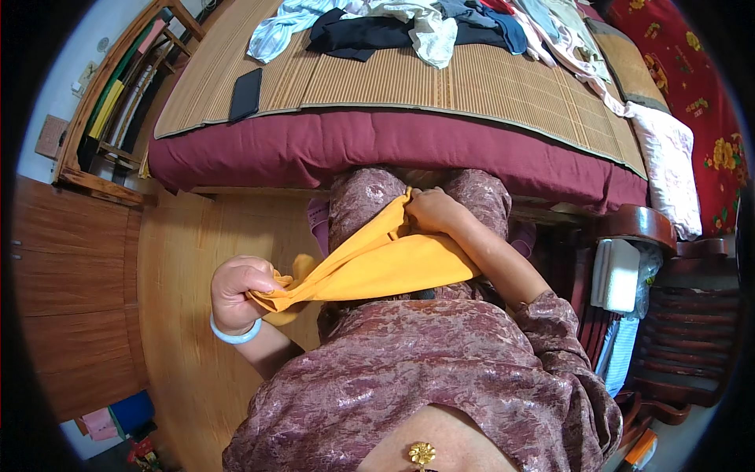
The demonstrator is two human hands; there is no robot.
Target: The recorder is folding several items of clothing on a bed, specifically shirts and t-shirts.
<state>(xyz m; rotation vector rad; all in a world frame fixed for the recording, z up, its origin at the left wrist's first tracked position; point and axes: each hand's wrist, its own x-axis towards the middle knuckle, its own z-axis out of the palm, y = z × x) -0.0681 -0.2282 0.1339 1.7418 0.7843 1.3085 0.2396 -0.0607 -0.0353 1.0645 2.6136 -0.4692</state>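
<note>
A yellow cloth garment point(377, 265) is stretched slantwise across my lap, over patterned maroon trousers point(368, 194). My left hand point(245, 289), with a pale bangle point(236, 335) on its wrist, clutches a bunched end of it out to the left, above the wooden floor. Between my knees, my right hand point(435, 210) grips the cloth's upper edge. The right fingers are partly hidden, and folds conceal the garment's exact kind. Beyond my knees lies a bed with a bamboo mat point(377, 82) over a maroon sheet point(265, 150).
Several crumpled clothes point(383, 32) lie along the mat's far part. A black smartphone point(246, 94) rests near its front left edge. At the right stand a dark wooden chair point(678, 342) and a folded white floral cloth point(666, 165). A wooden cabinet point(76, 295) is at left.
</note>
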